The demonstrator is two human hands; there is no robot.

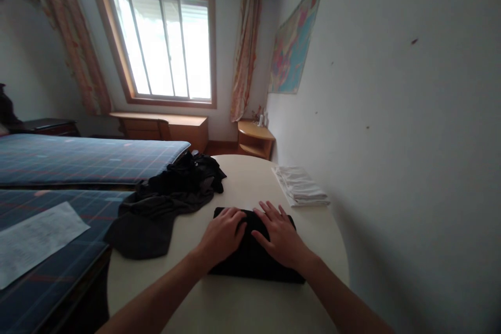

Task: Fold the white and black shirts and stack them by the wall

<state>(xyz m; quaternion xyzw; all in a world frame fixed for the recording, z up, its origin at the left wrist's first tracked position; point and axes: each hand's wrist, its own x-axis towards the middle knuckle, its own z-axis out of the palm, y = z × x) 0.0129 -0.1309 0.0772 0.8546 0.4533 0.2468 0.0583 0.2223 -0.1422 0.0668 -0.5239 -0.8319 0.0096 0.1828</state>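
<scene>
A folded black garment (254,265) lies as a flat rectangle near the front of the round, cream-coloured table. Its exact kind cannot be made out. My right hand (278,236) rests flat on its right half, fingers spread and thumb pointing inward. On the left half lies my left hand (224,234), its fingers slightly bent over the far part of the cloth and its thumb apart from them. To the left, a loose heap of dark clothes (156,209) sprawls over the table's edge. A folded white cloth stack (300,186) sits at the right edge.
The round table (242,173) stands close to the wall on the right. Beds with blue plaid mattresses (90,156) are on the left, one bearing a paper sheet (39,240). Beyond are a wooden desk (188,128), a corner shelf (255,130) and a window.
</scene>
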